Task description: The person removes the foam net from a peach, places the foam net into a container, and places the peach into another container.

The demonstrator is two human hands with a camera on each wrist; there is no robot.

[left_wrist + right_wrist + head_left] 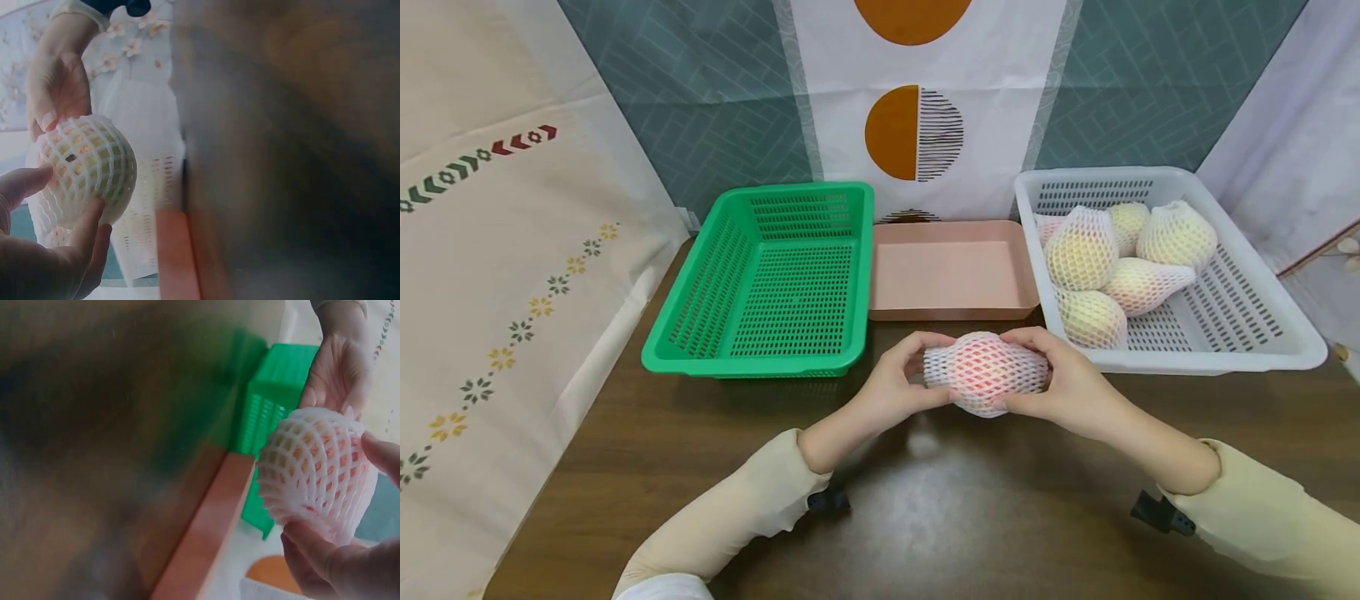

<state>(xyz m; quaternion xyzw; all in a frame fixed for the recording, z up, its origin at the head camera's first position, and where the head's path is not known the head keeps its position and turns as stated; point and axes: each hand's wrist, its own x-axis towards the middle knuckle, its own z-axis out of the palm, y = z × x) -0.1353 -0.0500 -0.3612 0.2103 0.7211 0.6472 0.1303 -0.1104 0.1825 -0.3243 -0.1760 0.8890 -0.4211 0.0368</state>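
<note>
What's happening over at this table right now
A person's left hand and right hand hold one fruit in a white foam net between them, fingers at either side. It is over the brown table, in front of the pink tray. More netted fruits sit in the white basket on the right, and a green basket stands to the left of the tray.

Bare hands [887, 382], pale cream sleeves [730, 508] with loose cuffs [1206, 467], small black device [1161, 512] by each cuff.
</note>
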